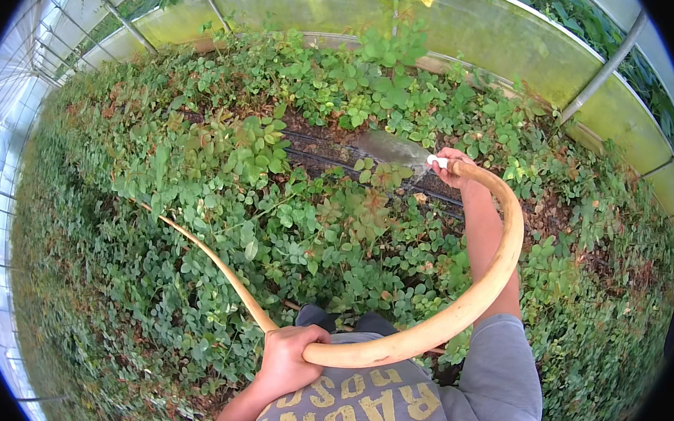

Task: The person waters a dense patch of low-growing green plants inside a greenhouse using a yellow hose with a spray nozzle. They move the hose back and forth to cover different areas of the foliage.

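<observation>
Nearest, the person is wearing a grey shirt (448, 409) with yellow lettering. At the near edge, left of centre, the left hand (291, 360) is gripping the tan hose (455, 323), fingers curled round it. From this hand, one length is running far-left into the foliage; the other is bowing right, then far, over the right forearm. Dark-clad legs or feet (317, 316) are showing just beyond the shirt. Low green plants (213, 280) are covering most of the ground. Farther, right of centre, the right hand (454, 171) is holding the hose's far end, fingers closed near its white nozzle (436, 162). Water (393, 148) is fanning leftward over soil, near dark lines (317, 160). Farthest, a green-stained panel wall (509, 34) is standing behind the plants, with metal posts (605, 69) leaning along it.
</observation>
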A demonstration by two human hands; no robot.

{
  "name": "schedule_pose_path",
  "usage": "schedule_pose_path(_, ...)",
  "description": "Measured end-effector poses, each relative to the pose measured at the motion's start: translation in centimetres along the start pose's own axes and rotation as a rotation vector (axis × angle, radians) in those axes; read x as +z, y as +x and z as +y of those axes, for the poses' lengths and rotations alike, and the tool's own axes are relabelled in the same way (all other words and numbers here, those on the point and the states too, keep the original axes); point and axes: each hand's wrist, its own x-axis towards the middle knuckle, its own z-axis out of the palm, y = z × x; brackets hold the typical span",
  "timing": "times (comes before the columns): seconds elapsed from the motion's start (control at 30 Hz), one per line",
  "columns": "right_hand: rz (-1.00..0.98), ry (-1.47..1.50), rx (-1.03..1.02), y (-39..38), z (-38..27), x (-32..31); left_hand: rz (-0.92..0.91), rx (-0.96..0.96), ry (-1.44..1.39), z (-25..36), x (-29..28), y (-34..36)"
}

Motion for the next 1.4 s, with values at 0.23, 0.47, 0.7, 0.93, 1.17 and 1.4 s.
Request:
schedule_pose_path(0.23,0.565,-0.193,-0.09,-5.7,-1.9,-7.2,-0.01,-0.143,-0.041,-1.6,0.7,0.2)
schedule_pose_path(0.47,0.614,-0.307,-0.276,-11.2,-0.4,-13.1,-0.108,-0.068,-0.001,-1.4,1.9,1.2)
schedule_pose_path(0.7,0.135,0.095,-0.013,-0.3,0.6,-9.8,-0.027,-0.093,0.029,-1.5,1.5,-0.2)
schedule_pose_path(0.93,0.353,-0.24,-0.167,-1.9,0.7,-3.6,0.029,-0.204,0.004,-1.2,2.2,-0.7)
schedule_pose_path(1.17,0.672,-0.299,-0.273,-12.0,-1.2,-16.6,-0.095,-0.139,0.024,-1.6,4.1,0.7)
schedule_pose_path(1.4,0.471,-0.128,-0.28,-9.2,-0.8,-17.0,-0.115,-0.084,0.074,-1.1,4.3,1.0)
